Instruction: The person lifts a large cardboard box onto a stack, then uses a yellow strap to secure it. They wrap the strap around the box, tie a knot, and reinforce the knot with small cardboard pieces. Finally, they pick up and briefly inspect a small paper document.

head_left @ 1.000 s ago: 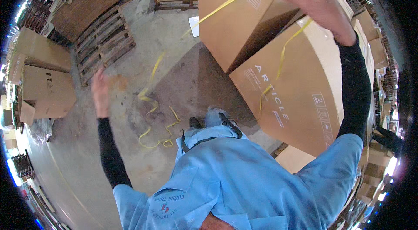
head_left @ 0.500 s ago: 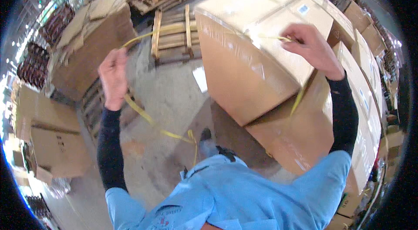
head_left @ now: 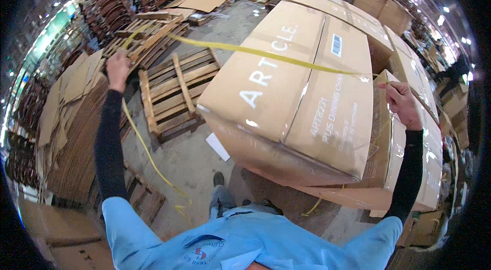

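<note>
Head view: a yellow strap [head_left: 240, 48] runs between the two hands, passing across the top of a large brown carton [head_left: 291, 96]; whether strap and carton touch cannot be told. Left hand [head_left: 118, 68] — fingers curled closed around the strap, a length of which trails down toward the floor. Right hand [head_left: 401, 101] — fingers pinching the strap, just beyond the carton's right edge. A wooden pallet [head_left: 182, 83] lies left of the carton.
</note>
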Tool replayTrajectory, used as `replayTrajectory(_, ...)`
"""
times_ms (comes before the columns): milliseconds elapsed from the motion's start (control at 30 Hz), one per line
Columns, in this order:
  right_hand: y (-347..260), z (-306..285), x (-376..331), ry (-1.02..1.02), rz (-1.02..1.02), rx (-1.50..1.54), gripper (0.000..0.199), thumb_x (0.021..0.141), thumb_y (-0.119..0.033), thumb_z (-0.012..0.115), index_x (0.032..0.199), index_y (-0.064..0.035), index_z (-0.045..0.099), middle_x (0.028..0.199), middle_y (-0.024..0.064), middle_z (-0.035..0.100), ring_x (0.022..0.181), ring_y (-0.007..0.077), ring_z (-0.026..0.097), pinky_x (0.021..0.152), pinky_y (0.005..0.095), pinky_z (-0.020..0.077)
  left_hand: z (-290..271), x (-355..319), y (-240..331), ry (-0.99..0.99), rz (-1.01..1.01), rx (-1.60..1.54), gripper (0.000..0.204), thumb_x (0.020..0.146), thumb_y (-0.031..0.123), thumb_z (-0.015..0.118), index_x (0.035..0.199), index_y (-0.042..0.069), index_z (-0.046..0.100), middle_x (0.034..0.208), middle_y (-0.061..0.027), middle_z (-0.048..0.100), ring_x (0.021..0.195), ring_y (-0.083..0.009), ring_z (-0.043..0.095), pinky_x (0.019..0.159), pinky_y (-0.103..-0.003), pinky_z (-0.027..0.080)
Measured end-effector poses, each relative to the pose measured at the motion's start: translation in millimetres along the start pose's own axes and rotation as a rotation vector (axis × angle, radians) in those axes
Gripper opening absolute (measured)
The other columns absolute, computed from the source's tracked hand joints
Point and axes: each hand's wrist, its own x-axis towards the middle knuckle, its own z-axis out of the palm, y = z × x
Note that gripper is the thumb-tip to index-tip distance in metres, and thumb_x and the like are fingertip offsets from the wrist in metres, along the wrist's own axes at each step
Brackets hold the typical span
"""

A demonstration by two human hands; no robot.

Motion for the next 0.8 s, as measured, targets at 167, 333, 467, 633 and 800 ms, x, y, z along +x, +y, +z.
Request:
replayTrajectory(167, -27.8, 43.1, 82.9, 0.335, -0.058, -0.394, 0.031, 0.094, -0.028, 0.055, 0.084, -0.0025, 0.071, 0.055, 0.0031, 0.053, 0.048, 0.0114, 0.050, 0.046, 0.0273, 0.0369, 186.5, 77.6, -0.1, -0.153, 0.104, -0.104, 0.030, 0.090, 0.022, 0.054, 0.079, -0.003, 0.064, 0.065, -0.0186, 0.060, 0.058, -0.0277, 0.057, 0.059, -0.041, 0.044)
replayTrajectory(333, 4.3, 23.1, 228.7, 0.510, -0.413, -1.310, 0.034, 0.093, -0.033, 0.048, 0.087, -0.0039, 0.066, 0.079, 0.0223, 0.065, 0.080, 0.0354, 0.062, 0.073, 0.0461, 0.0485, 348.6, 94.9, 51.1, -0.374, -0.266, -0.511, 0.035, 0.092, 0.024, 0.052, 0.071, -0.001, 0.065, 0.056, -0.0099, 0.060, 0.052, -0.0229, 0.061, 0.055, -0.039, 0.046)
replayTrajectory(467, 22.6, 12.9, 348.4, 0.639, -0.065, -1.393, 0.039, 0.088, -0.039, 0.052, 0.090, -0.0020, 0.065, 0.095, 0.0240, 0.067, 0.092, 0.0378, 0.064, 0.083, 0.0480, 0.0498, 453.2, 88.9, 63.4, -0.504, -0.357, -0.542, 0.036, 0.092, 0.029, 0.053, 0.074, 0.000, 0.066, 0.061, -0.0115, 0.064, 0.060, -0.0279, 0.065, 0.058, -0.041, 0.048)
replayTrajectory(633, -37.8, 162.7, 447.8, 0.509, 0.166, -1.297, 0.028, 0.084, -0.023, 0.052, 0.096, -0.0026, 0.068, 0.102, 0.0246, 0.067, 0.096, 0.0384, 0.066, 0.085, 0.0476, 0.0518, 506.3, 49.0, 16.1, -0.777, -0.376, -0.285, 0.033, 0.091, 0.032, 0.054, 0.086, 0.003, 0.069, 0.078, -0.0182, 0.068, 0.078, -0.0371, 0.066, 0.070, -0.047, 0.050)
replayTrajectory(800, -30.2, 182.1, 491.0, 0.454, 0.222, -1.474, 0.026, 0.083, -0.023, 0.055, 0.097, -0.0061, 0.069, 0.098, 0.0209, 0.069, 0.092, 0.0359, 0.068, 0.082, 0.0464, 0.0536, 528.4, -32.1, -30.8, -0.979, -0.292, -0.181, 0.032, 0.090, 0.032, 0.053, 0.091, 0.006, 0.070, 0.085, -0.0214, 0.068, 0.083, -0.0405, 0.065, 0.075, -0.050, 0.051)
